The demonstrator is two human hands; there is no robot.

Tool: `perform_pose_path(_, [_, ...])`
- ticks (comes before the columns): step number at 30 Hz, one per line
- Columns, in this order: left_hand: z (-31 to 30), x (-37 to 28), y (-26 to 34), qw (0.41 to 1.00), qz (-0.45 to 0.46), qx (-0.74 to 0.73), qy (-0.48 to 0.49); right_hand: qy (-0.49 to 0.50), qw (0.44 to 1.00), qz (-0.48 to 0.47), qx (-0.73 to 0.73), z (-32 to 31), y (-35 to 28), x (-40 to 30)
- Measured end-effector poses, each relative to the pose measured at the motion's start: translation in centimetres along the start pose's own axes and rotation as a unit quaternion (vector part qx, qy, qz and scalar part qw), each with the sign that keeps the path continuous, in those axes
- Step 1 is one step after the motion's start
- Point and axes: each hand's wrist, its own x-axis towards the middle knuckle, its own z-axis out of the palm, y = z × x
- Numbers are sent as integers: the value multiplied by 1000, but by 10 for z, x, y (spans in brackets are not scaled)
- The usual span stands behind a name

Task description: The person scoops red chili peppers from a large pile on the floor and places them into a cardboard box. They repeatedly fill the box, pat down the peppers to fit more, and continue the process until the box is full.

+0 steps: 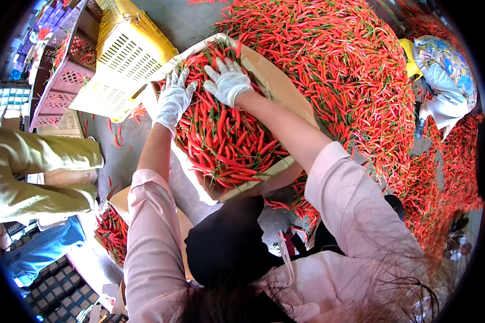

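Observation:
A cardboard box (283, 76) with its flaps spread stands before me, heaped with red chili peppers (226, 141) that have green stems. My left hand (173, 99), in a white glove, lies with spread fingers on the peppers near the box's left edge. Also gloved in white, my right hand (228, 82) rests palm down on the peppers at the far part of the box, fingers apart. Neither hand is closed around a pepper; the palms are hidden from view.
A large pile of red chili peppers (327, 52) covers the floor at the right, with a bending person (444, 80) beyond it. Yellow (125, 60) and pink plastic crates (66, 80) stand at the upper left. Other people's legs (44, 153) and another box of peppers (113, 230) are at the left.

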Motion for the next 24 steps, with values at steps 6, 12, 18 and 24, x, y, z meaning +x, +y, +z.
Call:
perform_pose_path(6, [7,10,0,998,-53,5,21,-8,1000,5,29,3,11,14])
perform_pose_path(12, [-6,-30,5,990,-35,86,102,25,995,-58,72,-17,2,-12])
perform_pose_path(18, [14,-19,-4,994,-17,9,107,-26,995,-92,30,-11,9,19])
perform_pose_path(24, [15,-55,12,983,6,-7,186,1,989,-125,84,-39,6,-49])
